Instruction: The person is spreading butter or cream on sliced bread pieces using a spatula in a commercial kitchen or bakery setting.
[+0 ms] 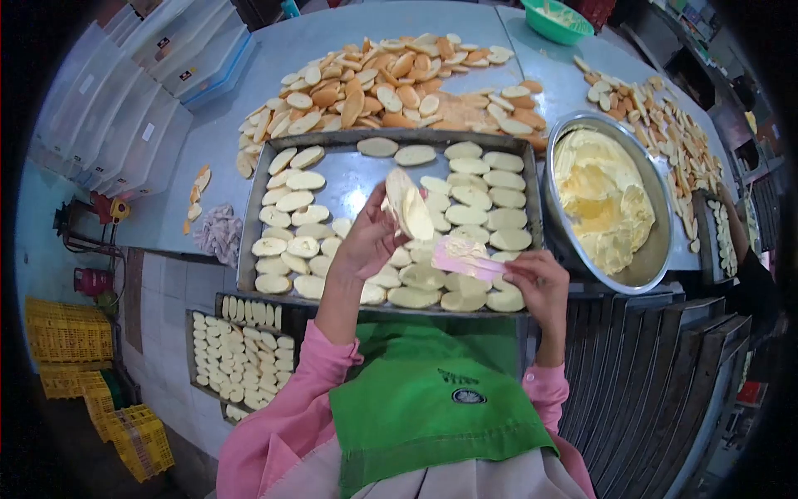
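My left hand (pixel 368 240) grips a bread slice (pixel 409 206) tilted up above the tray, pale yellow cream on its face. A pink spatula (pixel 466 258) smeared with cream is pinched by its handle in my right hand (pixel 541 285), over the tray's lower right. Under both hands lies a metal baking tray (pixel 248 218) with rows of oval slices coated in pale cream. Bare metal shows in its upper left middle. To the right, a steel bowl (pixel 605 203) holds a large mass of yellow cream.
Behind the tray is a heap of uncoated bread slices (pixel 374 81); another pile (pixel 661 125) lies right, near another person's arm (pixel 735 218). A green basin (pixel 558 22), crumpled cloth (pixel 218 234) and plastic boxes (pixel 106 118) edge the table. Loaded trays (pixel 243 358) and upright trays (pixel 642 374) stand below.
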Demonstrator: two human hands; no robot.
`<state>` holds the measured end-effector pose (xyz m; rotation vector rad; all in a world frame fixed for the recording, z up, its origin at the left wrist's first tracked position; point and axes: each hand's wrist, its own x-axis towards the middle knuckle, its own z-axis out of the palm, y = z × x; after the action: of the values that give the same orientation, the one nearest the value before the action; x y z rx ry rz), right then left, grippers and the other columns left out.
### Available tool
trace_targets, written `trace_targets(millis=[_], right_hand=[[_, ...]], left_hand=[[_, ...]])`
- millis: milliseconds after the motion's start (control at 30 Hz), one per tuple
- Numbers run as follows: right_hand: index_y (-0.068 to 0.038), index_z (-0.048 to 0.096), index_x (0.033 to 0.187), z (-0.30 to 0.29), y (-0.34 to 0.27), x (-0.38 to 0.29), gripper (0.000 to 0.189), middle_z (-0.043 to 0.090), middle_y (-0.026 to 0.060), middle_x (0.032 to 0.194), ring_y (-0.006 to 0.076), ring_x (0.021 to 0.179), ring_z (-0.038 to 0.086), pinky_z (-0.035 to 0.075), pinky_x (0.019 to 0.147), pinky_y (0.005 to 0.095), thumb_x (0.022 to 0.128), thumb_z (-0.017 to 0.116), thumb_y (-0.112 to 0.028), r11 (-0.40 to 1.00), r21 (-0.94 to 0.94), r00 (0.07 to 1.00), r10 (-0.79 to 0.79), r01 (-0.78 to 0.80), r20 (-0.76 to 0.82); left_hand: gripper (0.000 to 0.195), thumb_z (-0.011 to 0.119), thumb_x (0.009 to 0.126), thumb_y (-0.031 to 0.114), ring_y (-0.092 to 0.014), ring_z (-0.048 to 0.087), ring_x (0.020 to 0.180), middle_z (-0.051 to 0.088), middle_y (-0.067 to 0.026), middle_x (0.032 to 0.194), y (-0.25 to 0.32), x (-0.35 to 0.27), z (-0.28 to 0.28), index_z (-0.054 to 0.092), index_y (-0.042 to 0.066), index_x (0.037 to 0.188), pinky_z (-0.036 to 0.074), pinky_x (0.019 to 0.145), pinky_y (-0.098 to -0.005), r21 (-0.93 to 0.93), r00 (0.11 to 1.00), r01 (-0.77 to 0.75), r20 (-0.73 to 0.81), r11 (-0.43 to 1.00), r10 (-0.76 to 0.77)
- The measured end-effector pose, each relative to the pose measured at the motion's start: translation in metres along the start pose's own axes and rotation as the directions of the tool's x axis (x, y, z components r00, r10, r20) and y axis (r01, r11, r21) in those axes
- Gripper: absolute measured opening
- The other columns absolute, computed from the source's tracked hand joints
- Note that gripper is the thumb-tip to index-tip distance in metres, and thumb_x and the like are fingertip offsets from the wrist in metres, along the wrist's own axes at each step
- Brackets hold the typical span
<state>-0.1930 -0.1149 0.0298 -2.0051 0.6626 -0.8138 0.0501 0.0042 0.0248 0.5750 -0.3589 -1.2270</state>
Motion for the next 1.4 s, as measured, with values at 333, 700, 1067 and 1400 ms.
trace_targets(millis=[333,700,1067,1400], right_hand=[[-0.005,0.067,0.083,0.029,0.003,0.008,0.018,0.060,0.0070,0.080,0.0157,0.070,0.057,0.048,0.061,0.0233,0.065,0.070,-0.002,0.988,-0.109,0.961,-0.136,0.112,-0.240],[0.003,0.065,0.082,-0.021,-0.021,-0.008,0.013,0.061,0.0058,0.063,0.0074,0.053,0.053,0.040,0.047,0.0193,0.074,0.064,-0.008,0.834,0.332,0.896,0.431,-0.439,0.103],[0.003,0.066,0.076,-0.018,-0.030,-0.012,0.013,0.059,0.0035,0.058,0.0062,0.053,0.051,0.039,0.047,0.0189,0.074,0.065,-0.010,0.855,0.257,0.889,0.404,-0.451,0.217],[0.003,0.064,0.072,-0.017,-0.041,0.011,0.015,0.055,0.0014,0.055,0.0045,0.050,0.048,0.035,0.045,0.0185,0.075,0.065,-0.011,0.875,0.251,0.908,0.378,-0.414,0.179]], left_hand=[[0.060,0.067,0.073,0.024,-0.015,0.056,0.093,0.050,-0.0029,0.110,-0.028,-0.012,0.008,0.033,0.015,0.121,0.053,0.073,-0.0305,0.150,0.954,0.270,0.094,0.951,-0.285],[0.077,0.070,0.068,0.033,-0.017,0.051,0.104,0.044,-0.0032,0.121,-0.017,-0.007,-0.001,0.028,0.012,0.129,0.048,0.084,-0.0286,0.107,0.971,0.225,0.054,0.968,-0.232],[0.069,0.064,0.074,0.030,-0.019,0.051,0.107,0.043,-0.0063,0.124,-0.006,-0.010,0.002,0.027,0.009,0.130,0.048,0.085,-0.0304,0.129,0.977,0.191,0.074,0.973,-0.202],[0.067,0.058,0.078,0.034,-0.021,0.050,0.108,0.042,-0.0096,0.124,0.019,0.013,0.008,0.025,0.007,0.130,0.046,0.088,-0.0299,0.244,0.986,0.071,0.128,0.967,-0.104]])
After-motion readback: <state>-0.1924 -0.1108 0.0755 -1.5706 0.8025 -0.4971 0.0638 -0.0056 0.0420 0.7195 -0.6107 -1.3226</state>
